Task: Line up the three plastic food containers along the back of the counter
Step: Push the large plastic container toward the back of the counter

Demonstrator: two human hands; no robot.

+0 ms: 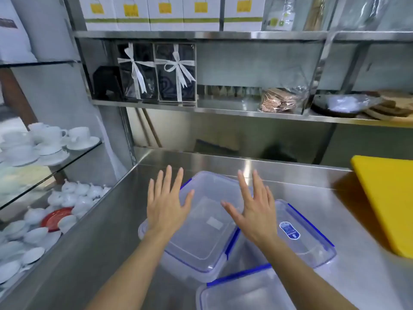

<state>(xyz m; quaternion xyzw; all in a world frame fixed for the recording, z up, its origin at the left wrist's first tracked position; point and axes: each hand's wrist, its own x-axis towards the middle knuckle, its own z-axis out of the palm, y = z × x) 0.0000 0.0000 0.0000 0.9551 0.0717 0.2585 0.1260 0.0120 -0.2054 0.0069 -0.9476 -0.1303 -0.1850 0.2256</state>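
**Two open hands over three clear boxes**

Three clear plastic boxes with blue clips sit close together on the shiny metal counter (290, 193). The biggest box (201, 227) is in the middle, a bit to the left. A second box (306, 238) sits just to its right, and it has a blue and white sticker (289, 230) on its lid. The two look like they touch at the near corner. A third box (243, 291) is nearest of all, and the bottom edge of the view cuts it off. None of them is at the far edge of the counter; they sit in a bunch, not in a row.

The left hand (166, 204) is above the left side of the biggest box, flat, with its fingers spread wide. The right hand (254, 209) is above the gap between the biggest box and the second box, also flat and spread wide. Neither hand holds anything. I cannot tell if the palms touch the lids.

A yellow board (388, 202) lies on the counter at the far right. To the left, white cups (55, 135) sit on a glass shelf (67, 162). Up on the far metal shelf stand two dark gift boxes (156, 72) tied with white ribbons.
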